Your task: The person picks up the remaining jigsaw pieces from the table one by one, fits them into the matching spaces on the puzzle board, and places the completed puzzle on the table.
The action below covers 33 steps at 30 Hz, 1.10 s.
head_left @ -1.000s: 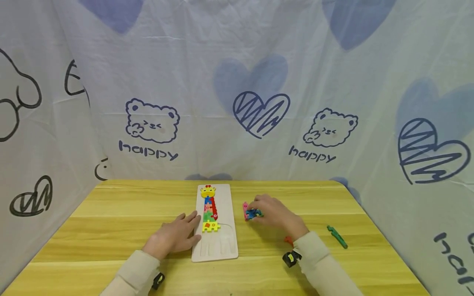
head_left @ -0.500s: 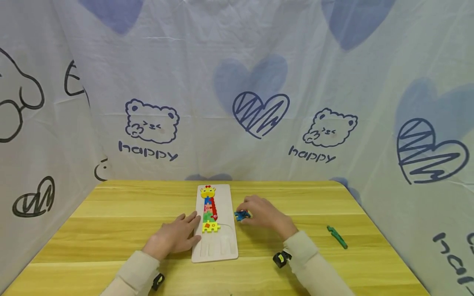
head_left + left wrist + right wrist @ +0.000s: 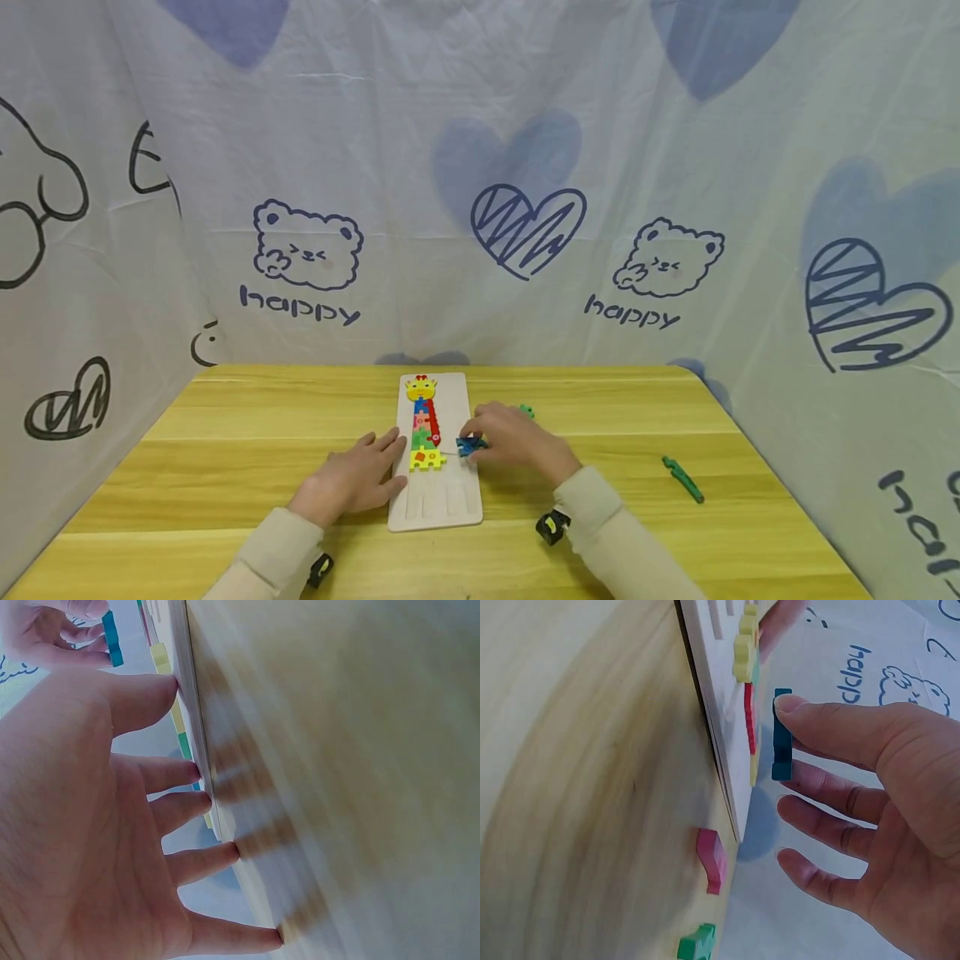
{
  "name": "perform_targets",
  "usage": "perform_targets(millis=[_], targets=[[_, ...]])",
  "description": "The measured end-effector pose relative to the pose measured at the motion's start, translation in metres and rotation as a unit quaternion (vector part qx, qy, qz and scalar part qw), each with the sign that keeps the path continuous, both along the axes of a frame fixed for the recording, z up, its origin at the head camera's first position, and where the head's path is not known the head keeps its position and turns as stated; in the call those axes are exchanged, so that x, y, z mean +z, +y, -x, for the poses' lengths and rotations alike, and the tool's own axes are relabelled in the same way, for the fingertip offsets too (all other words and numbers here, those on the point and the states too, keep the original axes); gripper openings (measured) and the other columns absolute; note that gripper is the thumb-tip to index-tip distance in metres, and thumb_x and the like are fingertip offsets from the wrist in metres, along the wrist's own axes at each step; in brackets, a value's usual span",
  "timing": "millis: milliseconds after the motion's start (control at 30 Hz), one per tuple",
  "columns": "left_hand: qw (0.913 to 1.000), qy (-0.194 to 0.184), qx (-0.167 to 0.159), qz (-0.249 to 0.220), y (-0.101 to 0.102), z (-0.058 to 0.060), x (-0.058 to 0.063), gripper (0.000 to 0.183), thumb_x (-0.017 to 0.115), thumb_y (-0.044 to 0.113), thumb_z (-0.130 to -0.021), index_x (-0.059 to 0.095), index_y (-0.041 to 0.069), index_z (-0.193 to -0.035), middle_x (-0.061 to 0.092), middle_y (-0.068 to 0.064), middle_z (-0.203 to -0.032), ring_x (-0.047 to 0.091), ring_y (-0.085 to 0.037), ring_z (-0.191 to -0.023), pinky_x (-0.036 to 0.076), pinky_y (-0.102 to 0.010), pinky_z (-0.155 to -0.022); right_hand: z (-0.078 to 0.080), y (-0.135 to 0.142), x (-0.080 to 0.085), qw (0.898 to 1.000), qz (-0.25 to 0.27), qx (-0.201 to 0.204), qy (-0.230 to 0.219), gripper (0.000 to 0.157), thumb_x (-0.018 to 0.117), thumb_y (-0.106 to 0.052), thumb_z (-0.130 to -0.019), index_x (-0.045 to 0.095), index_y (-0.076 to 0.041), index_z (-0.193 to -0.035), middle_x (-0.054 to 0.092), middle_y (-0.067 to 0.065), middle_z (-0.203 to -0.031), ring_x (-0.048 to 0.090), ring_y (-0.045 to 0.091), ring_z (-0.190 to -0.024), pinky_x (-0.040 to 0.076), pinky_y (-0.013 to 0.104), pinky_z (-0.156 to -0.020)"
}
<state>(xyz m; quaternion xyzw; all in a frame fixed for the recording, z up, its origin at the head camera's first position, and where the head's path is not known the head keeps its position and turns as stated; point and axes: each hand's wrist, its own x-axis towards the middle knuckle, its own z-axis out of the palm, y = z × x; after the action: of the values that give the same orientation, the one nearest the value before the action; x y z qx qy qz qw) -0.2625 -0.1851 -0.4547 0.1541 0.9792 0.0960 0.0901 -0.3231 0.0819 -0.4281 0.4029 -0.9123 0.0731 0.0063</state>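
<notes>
A pale wooden puzzle board (image 3: 453, 400) lies lengthwise on the table, with a giraffe head (image 3: 421, 389), coloured neck pieces and a yellow piece (image 3: 426, 460) set in it. My left hand (image 3: 360, 475) touches the board's left edge, its fingers spread and fairly straight, as the left wrist view also shows. My right hand (image 3: 513, 437) pinches a blue puzzle piece (image 3: 470, 447) between thumb and fingers. In the right wrist view that blue piece (image 3: 782, 735) is raised above the board, beside the yellow and red pieces.
A long green piece (image 3: 682, 480) lies on the table to the right. Behind the right hand sits a smaller green piece (image 3: 527, 411), mostly covered in the head view. The right wrist view shows a pink piece (image 3: 712, 861) near the board. A printed curtain (image 3: 420, 167) encloses the table.
My right hand has carried the blue piece leftward, from the table to over the board's right side. The small green piece has come into sight behind it. My left hand stays put.
</notes>
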Motion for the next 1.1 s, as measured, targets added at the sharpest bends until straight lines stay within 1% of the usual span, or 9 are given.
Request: perform_targets(millis=[200, 367, 567, 767, 867, 1100], targets=[[1.0, 0.003, 0.002, 0.002, 0.0, 0.001, 0.0, 0.067, 0.057, 0.044, -0.103, 0.04, 0.012, -0.159, 0.033, -0.009, -0.169, 0.035, -0.047, -0.152, 0.034, -0.086, -0.102, 0.001, -0.009, -0.002, 1.0, -0.015, -0.005, -0.006, 0.033, 0.08, -0.035, -0.091, 0.078, -0.017, -0.119, 0.071, -0.002, -0.107, 0.057, 0.009, -0.092, 0.049, 0.022, -0.08], [1.0, 0.005, 0.001, 0.003, 0.0, 0.002, 0.0, 0.067, 0.057, 0.044, -0.103, 0.041, 0.011, -0.159, 0.034, -0.01, -0.169, 0.036, -0.047, -0.151, 0.034, -0.087, -0.102, 0.001, -0.015, -0.006, 1.0, -0.024, -0.006, -0.01, 0.034, 0.08, -0.036, -0.091, 0.078, -0.019, -0.12, 0.07, -0.004, -0.105, 0.055, 0.008, -0.089, 0.047, 0.02, -0.077], [1.0, 0.001, 0.0, 0.009, 0.0, 0.002, 0.0, 0.067, 0.057, 0.045, -0.103, 0.041, 0.012, -0.159, 0.034, -0.009, -0.169, 0.036, -0.046, -0.151, 0.034, -0.086, -0.101, 0.003, -0.02, -0.011, 0.999, -0.029, -0.012, -0.018, 0.034, 0.079, -0.038, -0.092, 0.078, -0.022, -0.122, 0.07, -0.006, -0.106, 0.057, 0.007, -0.092, 0.047, 0.023, -0.08], [0.9999, -0.002, -0.003, 0.01, 0.0, 0.001, 0.001, 0.068, 0.056, 0.046, -0.103, 0.041, 0.011, -0.159, 0.034, -0.009, -0.169, 0.037, -0.047, -0.151, 0.036, -0.085, -0.101, 0.003, -0.026, -0.013, 0.999, -0.044, -0.018, -0.01, 0.036, 0.079, -0.04, -0.091, 0.077, -0.024, -0.123, 0.07, -0.007, -0.105, 0.055, 0.007, -0.09, 0.046, 0.025, -0.08], [0.9999, -0.003, -0.004, 0.009, 0.0, 0.001, 0.001, 0.068, 0.056, 0.046, -0.103, 0.04, 0.011, -0.159, 0.034, -0.01, -0.169, 0.037, -0.047, -0.151, 0.037, -0.085, -0.101, 0.002, -0.027, -0.013, 0.999, -0.046, -0.018, -0.011, 0.036, 0.079, -0.04, -0.091, 0.077, -0.024, -0.123, 0.07, -0.006, -0.105, 0.056, 0.007, -0.09, 0.048, 0.025, -0.082], [1.0, -0.002, -0.005, 0.008, 0.001, 0.001, 0.001, 0.068, 0.057, 0.046, -0.103, 0.041, 0.01, -0.159, 0.033, -0.01, -0.169, 0.037, -0.048, -0.15, 0.038, -0.085, -0.099, 0.003, -0.029, -0.014, 0.999, -0.044, -0.007, -0.014, 0.036, 0.08, -0.038, -0.091, 0.077, -0.02, -0.122, 0.071, -0.004, -0.105, 0.054, 0.006, -0.088, 0.049, 0.019, -0.08]])
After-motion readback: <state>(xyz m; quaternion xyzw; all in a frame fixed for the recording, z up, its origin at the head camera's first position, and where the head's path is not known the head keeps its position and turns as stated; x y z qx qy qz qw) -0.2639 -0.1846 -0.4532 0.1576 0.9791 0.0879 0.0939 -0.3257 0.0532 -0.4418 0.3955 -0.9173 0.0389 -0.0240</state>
